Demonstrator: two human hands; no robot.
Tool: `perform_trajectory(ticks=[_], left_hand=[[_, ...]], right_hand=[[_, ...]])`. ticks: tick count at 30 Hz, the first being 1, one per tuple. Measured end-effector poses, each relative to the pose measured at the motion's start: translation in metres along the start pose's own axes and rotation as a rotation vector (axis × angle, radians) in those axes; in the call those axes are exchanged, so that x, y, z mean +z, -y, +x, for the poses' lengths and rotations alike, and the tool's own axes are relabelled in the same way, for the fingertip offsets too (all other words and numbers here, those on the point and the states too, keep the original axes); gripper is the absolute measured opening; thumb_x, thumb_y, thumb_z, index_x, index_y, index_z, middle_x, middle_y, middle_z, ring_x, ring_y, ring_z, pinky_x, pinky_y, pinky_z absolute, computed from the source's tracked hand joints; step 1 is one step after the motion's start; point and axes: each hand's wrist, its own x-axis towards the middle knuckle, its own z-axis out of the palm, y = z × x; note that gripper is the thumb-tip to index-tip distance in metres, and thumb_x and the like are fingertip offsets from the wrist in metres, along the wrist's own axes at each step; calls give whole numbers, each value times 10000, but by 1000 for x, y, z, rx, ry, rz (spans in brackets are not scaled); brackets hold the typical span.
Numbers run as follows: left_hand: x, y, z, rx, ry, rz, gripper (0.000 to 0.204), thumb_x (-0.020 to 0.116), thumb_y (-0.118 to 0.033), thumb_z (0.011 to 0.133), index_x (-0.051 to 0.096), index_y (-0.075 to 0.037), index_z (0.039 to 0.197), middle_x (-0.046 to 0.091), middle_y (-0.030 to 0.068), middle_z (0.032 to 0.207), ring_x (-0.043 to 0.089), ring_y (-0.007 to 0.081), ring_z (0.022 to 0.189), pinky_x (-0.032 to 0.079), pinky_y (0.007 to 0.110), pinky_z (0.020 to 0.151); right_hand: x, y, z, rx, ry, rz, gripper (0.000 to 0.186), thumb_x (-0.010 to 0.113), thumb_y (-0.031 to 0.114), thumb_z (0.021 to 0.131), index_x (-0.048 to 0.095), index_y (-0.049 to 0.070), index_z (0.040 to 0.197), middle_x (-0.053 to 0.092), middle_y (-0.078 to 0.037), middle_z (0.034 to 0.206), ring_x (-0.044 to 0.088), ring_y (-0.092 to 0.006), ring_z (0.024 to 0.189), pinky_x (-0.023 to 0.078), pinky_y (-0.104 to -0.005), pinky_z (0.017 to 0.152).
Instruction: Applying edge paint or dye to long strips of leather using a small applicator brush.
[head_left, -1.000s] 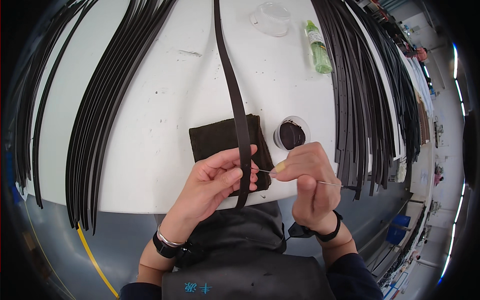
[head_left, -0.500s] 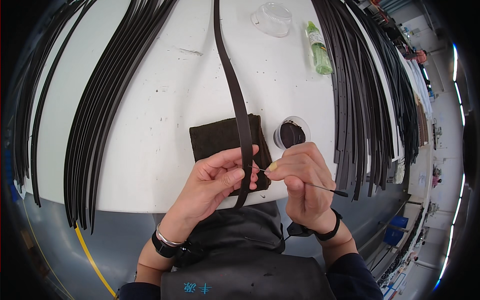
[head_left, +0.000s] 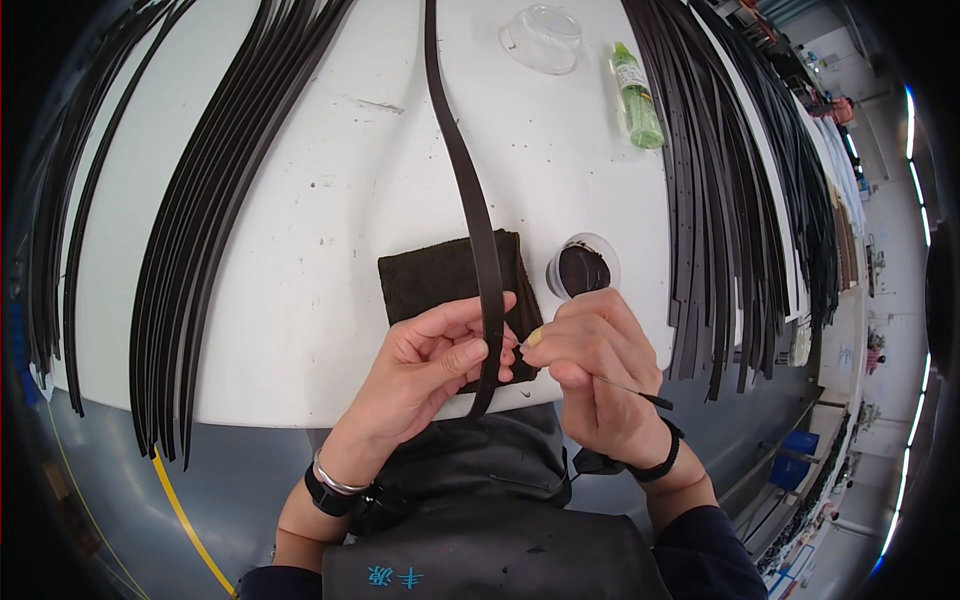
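Note:
My left hand (head_left: 415, 365) pinches a long dark brown strap (head_left: 484, 255) near its lower end, thumb in front and fingers behind. The strap hangs over the table edge at its lower tip and runs away up the table. Closed around a thin metal rod with a black end (head_left: 640, 391), my right hand (head_left: 605, 370) is just right of the strap. The rod's front tip is by the strap's right edge, mostly covered by my fingers. Beneath lies a folded dark brown cloth (head_left: 425, 280). A clear cup of dark paste or liquid (head_left: 583, 268) stands beyond my right hand.
Bundles of dark straps (head_left: 215, 220) hang over the white table (head_left: 340, 250) at left, and more straps (head_left: 710, 200) lie at right. A green bottle (head_left: 638, 100) lies near an upturned clear plastic tub (head_left: 545, 40). The table's front edge is close to my apron (head_left: 480, 550).
My right hand has shifted slightly left, closer to the strap, and the rod has moved with it. The left hand and the strap stay almost still.

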Motion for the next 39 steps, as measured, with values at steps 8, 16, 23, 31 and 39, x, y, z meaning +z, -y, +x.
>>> perform_trajectory(ticks=[8, 16, 23, 31, 39], left_hand=[[1, 0, 0, 0, -3, -2, 384, 519, -35, 938, 466, 17, 1315, 620, 104, 1066, 616, 182, 958, 536, 331, 847], [1, -1, 0, -11, -10, 7, 382, 518, -36, 939, 465, 19, 1313, 618, 107, 1074, 618, 187, 962, 540, 335, 841], [2, -1, 0, -7, -28, 3, 375, 516, -41, 942, 467, 21, 1309, 618, 108, 1077, 619, 188, 963, 544, 340, 837], [2, -1, 0, -3, -18, -9, 375, 508, -35, 944, 461, 19, 1313, 615, 103, 1063, 613, 178, 961, 548, 350, 841], [1, -1, 1, -6, -6, -1, 372, 497, -36, 949, 457, 19, 1315, 611, 101, 1067, 608, 172, 966, 548, 350, 840]], right_hand=[[1, 0, 0, 23, -43, 40, 138, 697, 72, 772, 597, 7, 841, 602, -70, 771, 549, -260, 704, 413, -333, 593], [0, 2, 3, 12, -40, -1, 141, 704, 68, 760, 600, 14, 839, 596, -65, 763, 550, -257, 707, 405, -338, 594], [2, -1, 3, -3, -41, -12, 147, 697, 50, 759, 599, 10, 861, 599, -69, 779, 553, -262, 732, 416, -342, 613], [-1, 1, 2, 12, -11, 20, 161, 699, 36, 743, 599, 15, 867, 603, -75, 805, 554, -269, 748, 419, -354, 620], [1, -2, 1, -24, -47, 9, 175, 697, 17, 723, 598, 14, 868, 601, -71, 801, 554, -265, 746, 423, -350, 620]])
